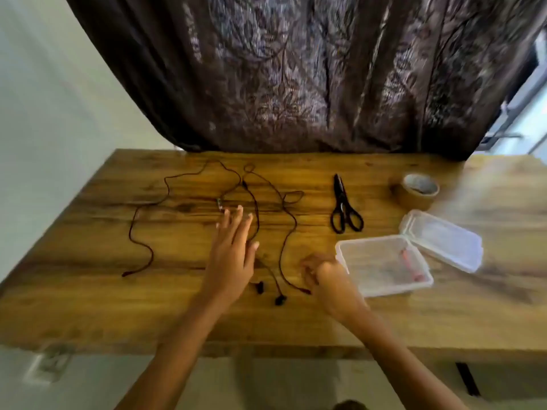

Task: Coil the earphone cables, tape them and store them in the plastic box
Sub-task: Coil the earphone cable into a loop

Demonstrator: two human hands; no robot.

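Reaching hands [233, 250] – earphone cables [254, 199] lie uncoiled.

The right hand [328, 276] is blurry, so its grip on the earphone cable [291, 255] is unclear.

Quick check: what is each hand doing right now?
Left hand: open, fingers spread over the earphone cables, holding nothing.
Right hand: curled at a cable end; grip unclear.

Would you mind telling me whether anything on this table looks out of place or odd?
Nothing looks damaged or spilled. The earphone cables sprawl uncoiled across the table. The plastic box sits open, its lid beside it, with something small and reddish already inside, too blurred to identify.
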